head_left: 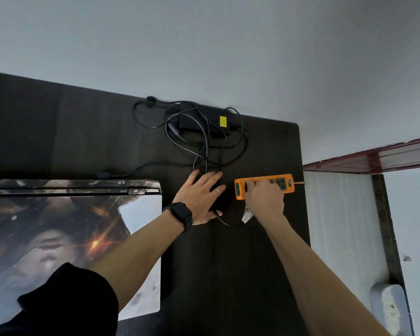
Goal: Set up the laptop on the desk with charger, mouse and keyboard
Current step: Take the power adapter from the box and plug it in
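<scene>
A closed laptop (70,238) with a printed picture on its lid lies at the left of the dark desk (228,275). The black charger brick (199,120) with a yellow label sits at the desk's far edge, its cables (204,151) tangled in loops. One cable end is in the laptop's back edge. An orange power strip (284,181) lies at the right. My right hand (264,200) is closed over the strip's left half, gripping what looks like the charger plug, hidden under my fingers. My left hand (201,197) lies flat, fingers spread, on the cable beside the strip.
The desk's right edge (303,190) runs just past the strip, with a white floor and a red-framed doorway beyond. A pale wall rises behind the desk. A black watch is on my left wrist.
</scene>
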Available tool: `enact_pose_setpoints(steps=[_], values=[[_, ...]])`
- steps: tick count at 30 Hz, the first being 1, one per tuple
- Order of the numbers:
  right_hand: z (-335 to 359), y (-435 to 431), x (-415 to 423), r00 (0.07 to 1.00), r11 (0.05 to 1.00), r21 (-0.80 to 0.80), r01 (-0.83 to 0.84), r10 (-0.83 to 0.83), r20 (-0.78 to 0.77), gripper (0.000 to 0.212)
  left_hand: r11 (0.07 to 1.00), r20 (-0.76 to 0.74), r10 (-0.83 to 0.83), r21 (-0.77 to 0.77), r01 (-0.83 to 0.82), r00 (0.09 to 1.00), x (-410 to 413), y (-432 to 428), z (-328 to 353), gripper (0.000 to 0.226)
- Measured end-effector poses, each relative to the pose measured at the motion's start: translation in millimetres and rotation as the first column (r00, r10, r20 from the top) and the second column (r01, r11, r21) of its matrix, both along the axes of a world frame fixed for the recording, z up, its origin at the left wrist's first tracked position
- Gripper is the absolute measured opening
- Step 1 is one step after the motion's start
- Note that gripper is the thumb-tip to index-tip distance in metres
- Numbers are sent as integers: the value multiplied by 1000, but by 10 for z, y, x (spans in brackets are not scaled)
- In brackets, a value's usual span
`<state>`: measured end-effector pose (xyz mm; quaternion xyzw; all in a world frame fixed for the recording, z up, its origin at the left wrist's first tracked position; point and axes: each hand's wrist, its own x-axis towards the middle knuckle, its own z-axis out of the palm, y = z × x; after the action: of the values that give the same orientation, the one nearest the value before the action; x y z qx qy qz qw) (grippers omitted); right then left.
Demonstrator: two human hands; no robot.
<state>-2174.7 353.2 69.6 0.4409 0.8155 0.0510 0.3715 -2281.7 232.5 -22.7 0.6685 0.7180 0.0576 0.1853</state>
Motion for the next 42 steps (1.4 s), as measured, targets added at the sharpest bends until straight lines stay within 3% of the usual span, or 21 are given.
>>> enact_pose_setpoints(steps=[3, 8, 11, 15, 18, 21, 24, 26, 28, 29, 31, 32, 34, 37, 39, 42], values=[[7, 112, -35, 998, 998, -46, 31, -33, -47, 21, 999, -20, 24, 29, -23, 1000, 42, 12, -70, 81], [-23, 153, -57, 995, 994, -73, 77, -82, -63, 35, 996, -34, 63, 71, -60, 997, 148, -12, -98, 84], [-57, 146, -8, 946, 960, -95, 262, -275, -170, 32, 987, 12, 22, 158, -24, 1000, 181, -57, -97, 72], [-125, 247, 9, 796, 855, -170, 490, -518, -314, 38, 919, 35, -125, 380, 102, 992, 154, -142, -81, 54], [-175, 380, 10, 659, 771, -226, 595, -630, -412, 40, 862, -78, -184, 466, 199, 980, -7, -118, -24, 49], [-168, 466, 7, 449, 607, -388, 694, -786, -426, 42, 899, -252, -174, 355, 258, 952, -278, 30, 57, 50], [-172, 481, 61, 271, 518, -544, 660, -840, -471, 45, 979, -279, -45, 179, 98, 959, -537, 151, 144, 60], [-238, 492, 191, 358, 644, -484, 593, -749, -558, 31, 994, -236, 60, 105, -35, 970, -594, 244, 209, 72], [-344, 477, 388, 494, 817, -266, 511, -532, -688, 33, 991, -156, 133, -9, -136, 979, -585, 309, 251, 72], [-360, 454, 467, 482, 842, -214, 496, -472, -738, 34, 983, -114, 176, -35, -181, 978, -555, 338, 270, 64], [-421, 379, 599, 458, 848, -187, 496, -438, -774, 42, 965, -54, 253, -62, -256, 966, -474, 349, 321, 54], [-465, 359, 666, 498, 864, -145, 482, -407, -766, 49, 964, -58, 259, -40, -261, 964, -418, 331, 319, 55], [-578, 361, 783, 557, 899, -98, 426, -346, -755, 64, 965, -78, 247, 110, -238, 966, -282, 273, 345, 61], [-635, 376, 826, 552, 903, -104, 418, -343, -760, 70, 938, -7, 185, 298, -175, 983, -57, 255, 383, 64], [-653, 338, 797, 552, 909, -92, 407, -325, -767, 71, 932, 72, 177, 308, -191, 982, 66, 389, 477, 65], [-707, 257, 811, 581, 919, -50, 392, -290, -760, 79, 941, 207, 254, 173, -291, 945, 182, 842, 694, 66]])
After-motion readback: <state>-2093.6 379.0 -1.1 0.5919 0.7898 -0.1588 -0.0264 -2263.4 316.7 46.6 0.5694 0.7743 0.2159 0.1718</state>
